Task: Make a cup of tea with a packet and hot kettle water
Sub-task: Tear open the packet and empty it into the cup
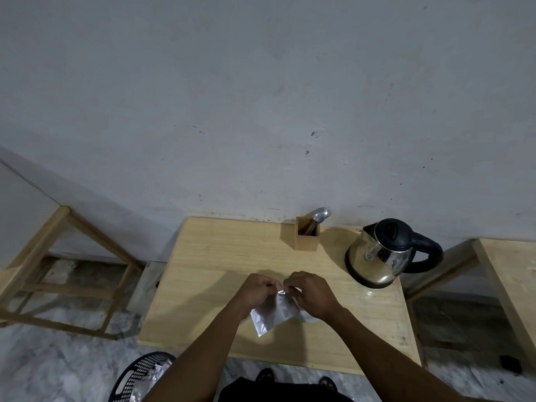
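silver tea packet [272, 313] held above the wooden table [208, 256], hanging down toward me from its top edge, long axis tilted. my left hand [255, 290] and right hand [311, 294] both pinch that top edge, thumbs nearly touching, set for a tear. steel kettle [380, 253] sits far right, nearer my right hand. cup mostly hidden under my right wrist.

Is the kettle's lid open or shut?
Shut. The kettle stands upright on the table, and its black lid lies flat on top with no gap showing.
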